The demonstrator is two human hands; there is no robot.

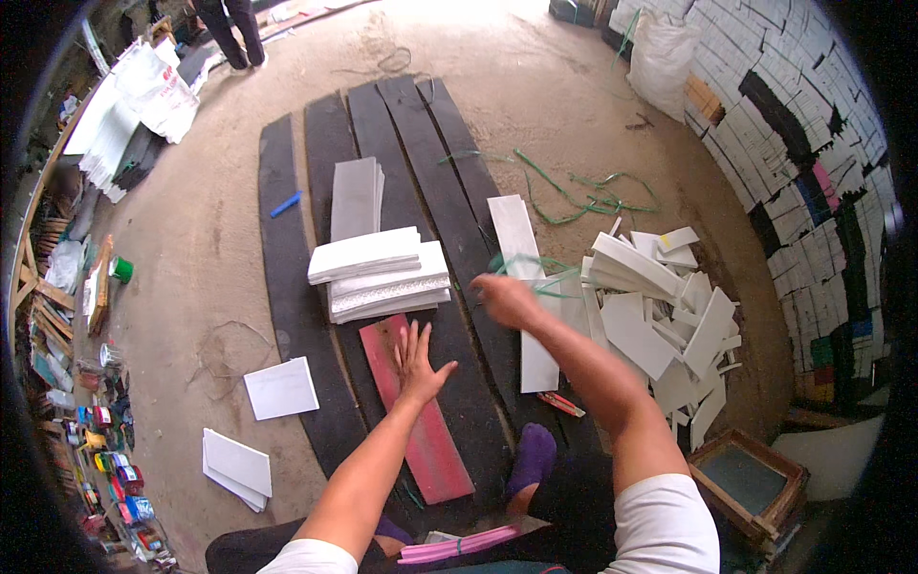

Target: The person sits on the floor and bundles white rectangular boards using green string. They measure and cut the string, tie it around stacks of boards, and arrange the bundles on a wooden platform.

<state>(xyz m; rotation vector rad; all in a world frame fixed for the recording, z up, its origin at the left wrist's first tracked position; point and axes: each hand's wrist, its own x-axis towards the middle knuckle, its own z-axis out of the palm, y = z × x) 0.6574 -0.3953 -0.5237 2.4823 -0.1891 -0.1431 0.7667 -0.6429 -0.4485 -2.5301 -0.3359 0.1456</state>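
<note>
My left hand (pixel 417 368) lies with fingers spread on a worn red board (pixel 421 426), which rests on dark planks. Right of it, my right hand (pixel 509 300) is curled and slightly blurred above a long white panel (pixel 526 335). A thin green strap (pixel 545 284) trails from beside its fingers, which seem closed on it; the exact grip is hard to see. Just beyond my left hand sits a stack of white panels (pixel 387 277), with grey-white panels (pixel 356 199) behind it. A red cutter knife (pixel 561 405) lies at the white panel's near end.
A heap of white offcuts (pixel 660 325) covers the floor at right, beside a wooden frame (pixel 749 486). More green strap (pixel 602 203) lies loose beyond. White sheets (pixel 280 387) lie at left. Pink strips (pixel 469 545) are near my legs. A person (pixel 229 33) stands far left.
</note>
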